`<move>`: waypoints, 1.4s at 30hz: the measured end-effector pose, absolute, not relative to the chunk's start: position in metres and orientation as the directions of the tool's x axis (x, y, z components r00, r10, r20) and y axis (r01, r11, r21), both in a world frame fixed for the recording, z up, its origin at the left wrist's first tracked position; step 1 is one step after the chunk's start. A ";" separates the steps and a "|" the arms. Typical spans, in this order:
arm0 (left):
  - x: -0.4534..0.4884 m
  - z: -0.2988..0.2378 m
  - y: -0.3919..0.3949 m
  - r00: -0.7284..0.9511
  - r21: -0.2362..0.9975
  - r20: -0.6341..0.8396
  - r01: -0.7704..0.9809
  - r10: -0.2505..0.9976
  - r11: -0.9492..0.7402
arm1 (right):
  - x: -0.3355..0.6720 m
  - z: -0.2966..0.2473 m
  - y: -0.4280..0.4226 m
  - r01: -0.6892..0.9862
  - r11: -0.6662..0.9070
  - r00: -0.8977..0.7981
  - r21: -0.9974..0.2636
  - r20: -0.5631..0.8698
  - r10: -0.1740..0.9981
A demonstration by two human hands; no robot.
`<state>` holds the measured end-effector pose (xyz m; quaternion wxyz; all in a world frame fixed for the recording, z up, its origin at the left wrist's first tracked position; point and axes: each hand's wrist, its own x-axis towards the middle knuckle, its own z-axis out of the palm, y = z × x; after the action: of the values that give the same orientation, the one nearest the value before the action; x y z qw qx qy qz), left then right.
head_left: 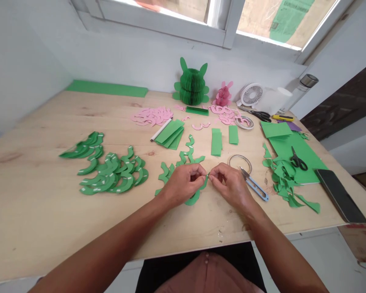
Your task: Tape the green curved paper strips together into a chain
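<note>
My left hand (184, 184) and my right hand (231, 184) meet over the middle of the table, fingertips almost touching. Both are closed in a pinch at the edge of a small curved green paper cutout (205, 183), mostly hidden by the left fingers. Under and beyond the left hand lie more wavy green paper cutouts (190, 143), some with short white strips on them. Just right of my right hand are a blue-handled thread snipper (256, 188) and a roll of tape (240, 163).
Piles of green cutouts (118, 175) lie left. Folded green cards (171, 134), a white pen (161, 130) and pink cutouts (154, 116) are beyond the hands. Green scraps (283, 179), black scissors (298, 159) and a phone (340, 195) lie right. Green (191, 86) and pink (223, 94) honeycomb paper figures stand behind.
</note>
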<state>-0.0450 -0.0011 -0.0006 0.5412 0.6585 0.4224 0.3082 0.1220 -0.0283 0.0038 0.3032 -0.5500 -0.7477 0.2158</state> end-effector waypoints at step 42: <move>-0.047 0.003 -0.002 0.510 0.787 0.017 0.523 0.860 -0.326 | 0.122 0.001 -0.030 0.806 0.579 -0.520 -0.123 0.322 0.791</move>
<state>-0.0470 -0.0023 0.0035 0.3769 0.7830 0.4417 0.2233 0.1221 -0.0303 0.0012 0.1737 -0.4581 -0.8715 -0.0208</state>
